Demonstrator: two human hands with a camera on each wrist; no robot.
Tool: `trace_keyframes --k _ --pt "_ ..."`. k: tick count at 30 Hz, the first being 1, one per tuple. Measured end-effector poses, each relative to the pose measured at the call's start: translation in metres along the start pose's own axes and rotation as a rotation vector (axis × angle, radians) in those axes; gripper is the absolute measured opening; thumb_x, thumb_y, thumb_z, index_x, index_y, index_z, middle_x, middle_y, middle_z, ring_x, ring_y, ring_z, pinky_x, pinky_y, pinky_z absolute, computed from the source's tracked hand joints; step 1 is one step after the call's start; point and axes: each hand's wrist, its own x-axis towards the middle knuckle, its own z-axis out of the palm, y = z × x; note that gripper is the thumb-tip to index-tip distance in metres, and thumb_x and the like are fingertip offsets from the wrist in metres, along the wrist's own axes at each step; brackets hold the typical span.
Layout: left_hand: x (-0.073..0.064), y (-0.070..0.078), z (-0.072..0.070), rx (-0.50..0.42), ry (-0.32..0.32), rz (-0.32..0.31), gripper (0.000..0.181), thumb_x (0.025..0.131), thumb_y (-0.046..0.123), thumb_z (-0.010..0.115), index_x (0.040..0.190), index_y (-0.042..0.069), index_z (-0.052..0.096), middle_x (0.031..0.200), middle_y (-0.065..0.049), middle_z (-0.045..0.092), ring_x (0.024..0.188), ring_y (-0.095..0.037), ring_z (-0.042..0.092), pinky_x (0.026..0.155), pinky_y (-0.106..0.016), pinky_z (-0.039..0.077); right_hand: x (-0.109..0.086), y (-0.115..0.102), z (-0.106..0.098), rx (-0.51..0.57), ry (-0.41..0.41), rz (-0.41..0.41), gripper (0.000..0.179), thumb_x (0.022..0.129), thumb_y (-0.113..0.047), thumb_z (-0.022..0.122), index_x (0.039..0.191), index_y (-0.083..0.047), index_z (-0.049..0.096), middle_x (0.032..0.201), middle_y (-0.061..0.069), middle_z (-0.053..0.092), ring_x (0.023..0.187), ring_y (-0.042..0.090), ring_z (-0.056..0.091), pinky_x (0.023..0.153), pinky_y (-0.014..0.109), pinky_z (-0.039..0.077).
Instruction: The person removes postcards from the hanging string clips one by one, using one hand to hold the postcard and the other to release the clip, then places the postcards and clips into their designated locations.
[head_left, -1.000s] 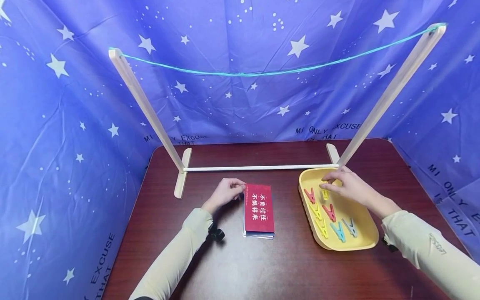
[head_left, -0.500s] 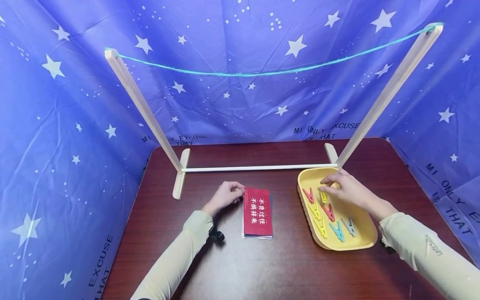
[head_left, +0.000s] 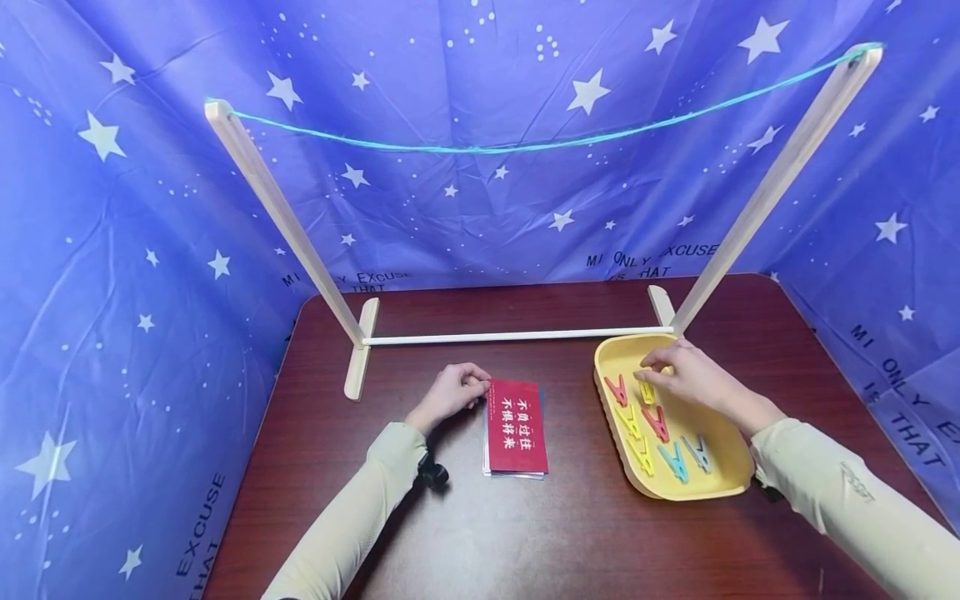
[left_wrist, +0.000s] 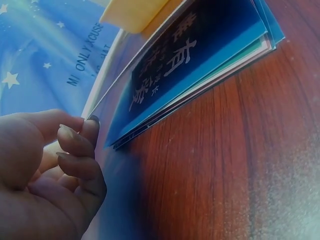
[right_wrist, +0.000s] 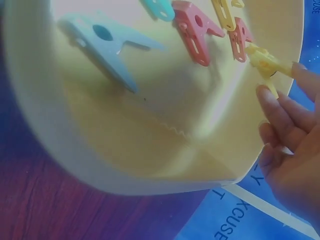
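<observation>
My left hand (head_left: 453, 390) pinches the upper left corner of a red card (head_left: 517, 425) with white Chinese characters. The left wrist view shows this card nearly edge-on, raised off a stack topped by a dark blue card (left_wrist: 200, 55). Over at the right, my right hand (head_left: 693, 375) reaches into a yellow tray (head_left: 723, 458). Its thumb and finger pinch a yellow clothespin (right_wrist: 265, 61), seen best in the right wrist view. Several other clothespins lie in the tray, among them a red clothespin (head_left: 657, 423), a turquoise clothespin (head_left: 673, 462) and a grey-blue clothespin (head_left: 697, 454).
Behind the cards and tray stands a wooden frame with a left post (head_left: 285, 217), a right post (head_left: 776, 187) and a low crossbar (head_left: 517, 337). A sagging turquoise string (head_left: 480, 151) joins the post tops. A starry blue curtain (head_left: 450, 233) surrounds the dark wooden table (head_left: 465, 533).
The red card and my left hand have shifted slightly toward me, and a blue edge now shows at the card's right. My right hand stays almost still at the yellow clothespin.
</observation>
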Motion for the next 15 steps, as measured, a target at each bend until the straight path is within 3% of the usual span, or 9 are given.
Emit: trace_keyframes --k 6,15 --pt "0.001 -0.004 0.001 0.006 0.004 -0.002 0.016 0.1 0.007 0.065 0.109 -0.004 0.072 0.078 -0.007 0.073 0.055 -0.006 0.055 0.054 -0.019 0.046 0.005 0.001 0.0 -0.027 -0.04 0.029 0.017 0.095 -0.022 0.076 0.09 -0.006 0.076 0.081 -0.001 0.075 0.079 0.021 0.065 0.079 0.047 0.053" --pt "0.002 -0.006 0.0 -0.012 -0.011 -0.007 0.018 0.097 0.006 0.071 0.112 -0.005 0.071 0.078 -0.006 0.074 0.055 -0.008 0.058 0.056 -0.02 0.049 0.014 0.002 0.002 -0.022 -0.112 0.121 0.024 0.096 -0.024 0.075 0.085 -0.003 0.074 0.075 -0.001 0.07 0.068 0.013 0.06 0.066 0.04 0.052"
